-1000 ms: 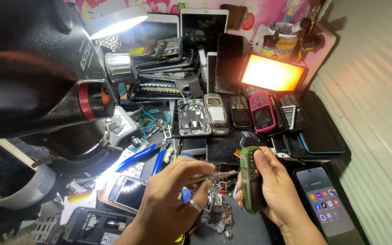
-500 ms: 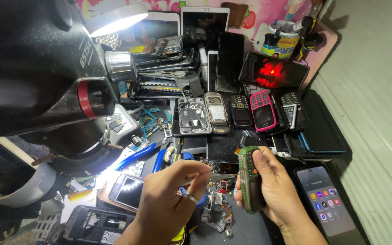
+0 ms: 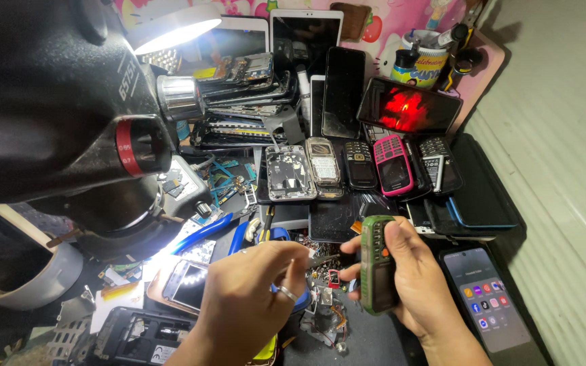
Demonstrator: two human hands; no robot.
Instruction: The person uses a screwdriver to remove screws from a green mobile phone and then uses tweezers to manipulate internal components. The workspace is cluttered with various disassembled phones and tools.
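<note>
Handsets are counted first: a row of four keypad phones is laid at about twelve o'clock from the hands, made up of a silver keypad phone [image 3: 323,163], a black keypad phone [image 3: 360,165], a pink keypad phone [image 3: 393,164] and a dark keypad phone [image 3: 440,165], with one opened phone back shell [image 3: 290,173] just beside the silver one at its nine o'clock. One white tablet [image 3: 306,41] and one black smartphone [image 3: 344,91] are propped at the far edge, and one smartphone with a red-glowing screen [image 3: 409,108] is tilted at one o'clock. One lit smartphone [image 3: 490,298] is lying at three o'clock of the right hand, and one smartphone with a copper-coloured rim [image 3: 181,285] at nine o'clock of the left hand. One lamp [image 3: 174,27] is shining from eleven o'clock, over the large black microscope body [image 3: 55,108]. One green rugged keypad phone [image 3: 377,264] is gripped upright on its edge in the right hand [image 3: 418,285], fingers curled shut around it, thumb on its front. The left hand [image 3: 249,298], one ring on a finger, is pinched closed on a thin metal tool [image 3: 320,259] whose tip is pointed at three o'clock toward the green phone. The two hands are kept near each other, not touching, above a small circuit module [image 3: 327,318].
</note>
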